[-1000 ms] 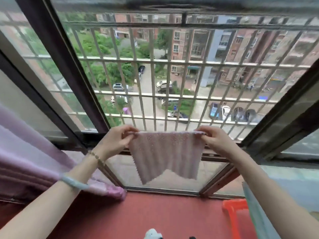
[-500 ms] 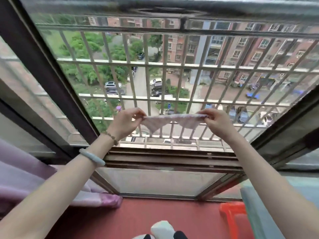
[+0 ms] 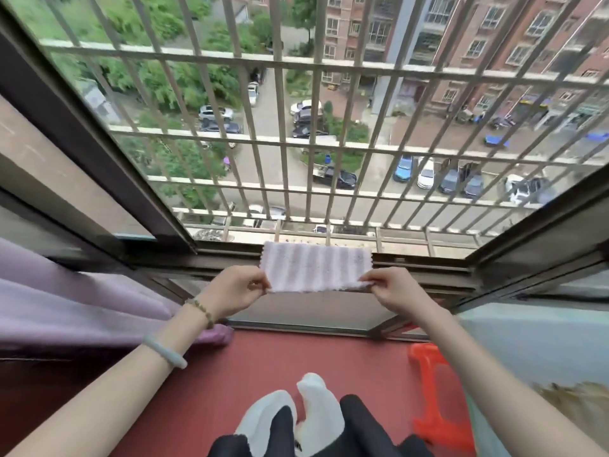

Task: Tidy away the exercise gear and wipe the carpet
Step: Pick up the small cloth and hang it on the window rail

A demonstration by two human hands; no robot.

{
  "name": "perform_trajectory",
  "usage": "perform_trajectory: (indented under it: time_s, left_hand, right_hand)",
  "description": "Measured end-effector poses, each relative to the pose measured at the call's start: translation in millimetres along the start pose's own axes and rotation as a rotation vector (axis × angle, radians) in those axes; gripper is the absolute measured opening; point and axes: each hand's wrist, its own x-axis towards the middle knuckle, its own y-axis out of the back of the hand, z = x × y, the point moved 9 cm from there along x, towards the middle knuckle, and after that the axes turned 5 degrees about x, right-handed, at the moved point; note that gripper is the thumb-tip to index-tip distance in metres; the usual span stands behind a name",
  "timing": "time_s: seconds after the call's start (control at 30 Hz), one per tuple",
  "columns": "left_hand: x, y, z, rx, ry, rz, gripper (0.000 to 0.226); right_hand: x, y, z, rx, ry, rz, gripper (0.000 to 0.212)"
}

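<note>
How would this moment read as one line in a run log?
left hand: pinches cloth corner | right hand: pinches other corner | striped pale pink-and-white cleaning cloth: spread flat over dark metal window sill

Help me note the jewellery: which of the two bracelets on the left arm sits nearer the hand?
The beaded bracelet, right at the wrist below the left hand. The smooth pale bangle sits further up the forearm.

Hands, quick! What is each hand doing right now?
Left hand: closed, pinching the cloth's left corner.
Right hand: closed, pinching its right corner.
</note>
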Motion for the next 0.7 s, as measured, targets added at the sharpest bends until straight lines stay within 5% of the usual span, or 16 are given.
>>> perform_trajectory:
  time_s: [0.37, 0.47, 0.6, 0.7]
  left_hand:
    - [-25.5, -35.4, -3.7, 0.008, -0.057, -0.148, 0.010]
    - [-21.9, -32.8, 0.6, 0.075, -0.091, -0.111, 0.048]
    - [-3.5, -18.7, 11.1, 0.290, -0.054, 0.116, 0.061]
    - [16.6, -29.4, 17.9, 0.377, 0.029, 0.125, 0.066]
  right_hand:
    - [-28.9, -40.3, 1.7, -0.065, 0.031, -0.176, 0.039]
    - [-29.0, -42.4, -6.5, -0.076, 0.066, -0.225, 0.058]
    - [-9.2, -25.6, -8.3, -0.045, 0.135, 0.056, 0.050]
    - [8.8, -33.7, -9.0, -0.232, 0.180, 0.190, 0.049]
